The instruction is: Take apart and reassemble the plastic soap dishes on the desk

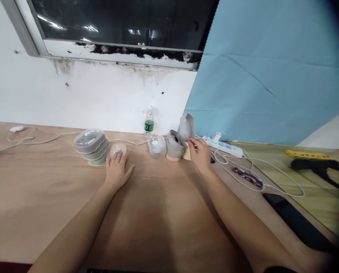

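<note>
My left hand (116, 168) lies with fingers spread on the lid of a pinkish food container (123, 148). Just left of it stands a stack of lidded food containers (91, 146), grey above and green at the bottom. My right hand (200, 151) pinches the lower edge of a pale grey food container (187, 127), tipped up on its side with the opening toward me. Below and left of that one, an open grey container (175, 143) rests on a pinkish one. A yellow piece (187, 152) shows partly behind my right hand. Clear lids (157, 146) are piled between my hands.
A plastic bottle (149, 123) with a green label stands by the wall. To the right are a white power strip (225, 147), looped white cables, a dark red patterned object (248, 177) and a black phone-like slab (298, 222). Another cable (48, 139) runs along the back left.
</note>
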### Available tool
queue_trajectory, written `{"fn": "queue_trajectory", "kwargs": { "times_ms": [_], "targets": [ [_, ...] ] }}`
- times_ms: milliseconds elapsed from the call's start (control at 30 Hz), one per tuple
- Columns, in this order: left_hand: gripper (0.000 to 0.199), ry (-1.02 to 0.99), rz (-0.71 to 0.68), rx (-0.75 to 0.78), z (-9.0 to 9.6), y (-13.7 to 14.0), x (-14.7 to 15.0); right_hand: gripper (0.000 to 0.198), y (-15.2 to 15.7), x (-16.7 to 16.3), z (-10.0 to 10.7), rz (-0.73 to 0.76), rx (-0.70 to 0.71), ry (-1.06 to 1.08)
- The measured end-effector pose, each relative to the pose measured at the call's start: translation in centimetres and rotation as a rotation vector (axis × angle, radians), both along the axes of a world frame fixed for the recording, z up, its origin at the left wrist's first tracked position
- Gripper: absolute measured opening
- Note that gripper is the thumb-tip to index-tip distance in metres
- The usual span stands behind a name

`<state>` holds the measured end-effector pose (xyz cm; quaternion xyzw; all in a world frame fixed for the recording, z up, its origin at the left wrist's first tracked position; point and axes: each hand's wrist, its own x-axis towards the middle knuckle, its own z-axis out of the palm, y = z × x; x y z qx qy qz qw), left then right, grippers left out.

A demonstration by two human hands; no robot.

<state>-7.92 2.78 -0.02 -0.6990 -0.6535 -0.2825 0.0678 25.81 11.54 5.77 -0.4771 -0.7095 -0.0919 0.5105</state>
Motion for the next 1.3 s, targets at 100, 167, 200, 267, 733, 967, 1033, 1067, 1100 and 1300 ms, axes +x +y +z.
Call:
{"fn": "queue_trajectory", "kwargs": {
  "times_ms": [100,167,200,267,733,967,1033,1067,1100,1300],
  "targets": [
    [0.049,0.030,-0.061,-0.010,0.2,-0.4,0.7,0.030,0.8,0.7,-0.8,-0.002,-0.051,-0.050],
    [0.044,0.028,-0.117,0.014,0.5,-0.7,1.0,0.031,1.0,0.6,-1.3,0.017,-0.070,-0.072],
    [0.042,0.022,-0.147,0.027,0.7,-0.8,1.2,0.030,1.0,0.4,-1.4,0.029,-0.075,-0.080],
    [0.038,0.005,-0.220,0.048,1.1,-1.1,1.4,0.030,0.9,0.1,-1.5,0.055,-0.078,-0.085],
    [0.035,-0.049,-0.304,0.129,1.0,-1.2,1.6,0.025,0.8,-0.3,-1.2,0.149,-0.067,0.041],
    [0.066,-0.127,-0.103,-0.092,0.2,-1.0,1.5,0.021,-1.7,-2.4,-2.1,0.076,0.093,0.103],
    [0.066,-0.206,-0.148,-0.154,0.2,-0.9,1.4,0.020,-3.1,-3.9,-3.4,0.179,0.037,0.007],
    [0.066,-0.249,-0.161,-0.160,0.2,-0.8,1.4,0.020,-3.8,-4.8,-4.0,0.251,-0.014,-0.058],
    [0.067,-0.300,-0.167,-0.156,0.2,-0.8,1.5,0.021,-4.5,-5.7,-4.6,0.335,-0.056,-0.126],
    [0.061,-0.703,-0.282,-0.202,0.4,-0.9,2.1,0.032,-6.4,-8.4,-5.3,0.539,-0.121,-0.264]
  ]
}}
